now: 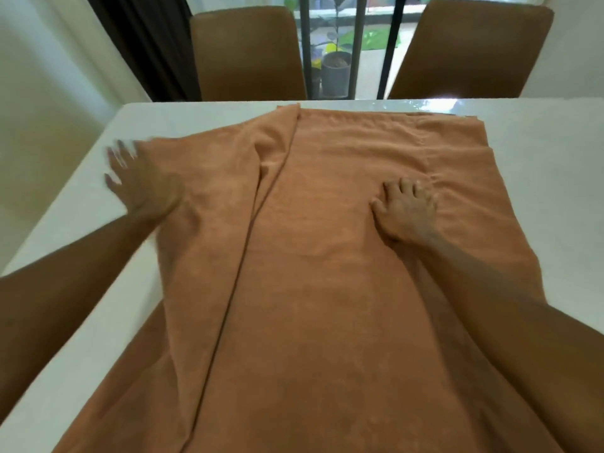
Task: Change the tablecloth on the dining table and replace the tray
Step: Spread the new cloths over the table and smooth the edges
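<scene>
An orange-brown tablecloth (327, 305) lies along the white worktop (523, 165), its near end hanging over the edge. The left grip (140, 184), blurred, is released, with fingers spread flat on the cloth's folded left flap. The right grip (405, 210) is also released, its bent fingertips pressing into puckered fabric at mid-cloth. Beyond the far edge stand two brown chairs (248, 50) and a potted plant (335, 67).

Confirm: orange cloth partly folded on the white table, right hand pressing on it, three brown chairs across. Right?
No. The head view shows two brown chairs across, not three. The rest stands: orange cloth partly folded on the white table, right hand pressing on it.
</scene>
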`<state>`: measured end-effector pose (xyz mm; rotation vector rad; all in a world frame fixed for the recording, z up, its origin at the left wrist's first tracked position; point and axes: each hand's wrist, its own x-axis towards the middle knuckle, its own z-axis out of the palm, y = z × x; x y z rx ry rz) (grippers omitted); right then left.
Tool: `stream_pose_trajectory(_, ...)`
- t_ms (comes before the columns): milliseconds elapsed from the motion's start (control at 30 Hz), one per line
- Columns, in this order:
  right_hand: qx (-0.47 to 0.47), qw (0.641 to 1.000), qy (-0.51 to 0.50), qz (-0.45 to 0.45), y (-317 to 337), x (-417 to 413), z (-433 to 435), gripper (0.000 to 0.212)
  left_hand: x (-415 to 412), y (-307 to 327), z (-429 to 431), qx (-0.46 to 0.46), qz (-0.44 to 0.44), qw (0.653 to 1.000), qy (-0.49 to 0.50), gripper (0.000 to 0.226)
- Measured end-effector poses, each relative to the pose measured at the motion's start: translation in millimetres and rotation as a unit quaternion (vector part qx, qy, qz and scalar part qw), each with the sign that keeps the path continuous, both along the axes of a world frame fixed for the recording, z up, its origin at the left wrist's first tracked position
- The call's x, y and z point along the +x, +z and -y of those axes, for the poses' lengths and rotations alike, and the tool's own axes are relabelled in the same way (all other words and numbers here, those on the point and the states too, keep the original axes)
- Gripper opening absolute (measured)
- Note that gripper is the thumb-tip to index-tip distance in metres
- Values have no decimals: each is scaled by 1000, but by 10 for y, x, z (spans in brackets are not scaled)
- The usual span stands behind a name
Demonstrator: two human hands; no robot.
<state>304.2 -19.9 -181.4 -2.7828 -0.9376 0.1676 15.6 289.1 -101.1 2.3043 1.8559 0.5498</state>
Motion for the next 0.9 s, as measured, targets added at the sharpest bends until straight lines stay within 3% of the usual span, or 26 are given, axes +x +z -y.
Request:
stream_pose_trajectory(67,37,998,45,-6,132,-388,-239,50,3,-7,230,-45,10,995,-89,49)
stream_pose_trajectory(133,61,992,112,-10,179,-828,-474,46,-19,-158,515,-64,-34,963,-261,55)
stream_pose_trajectory(167,59,988,138,-18,163,-1025,-566,47,-39,-269,625,-82,-67,950,-293,60)
stream_pose_trajectory(300,37,986,157,-35,-58,-1400,-721,58,-125,-547,818,-184,-121,954,-204,74)
stream_pose_trajectory(600,48,993,104,4,-131,-1117,-653,68,-486,-586,6,-189,-162,952,-180,93)
stream_pose_trajectory(900,17,994,102,22,-72,-449,-921,76,-358,-628,-634,-174,-181,946,-205,94)
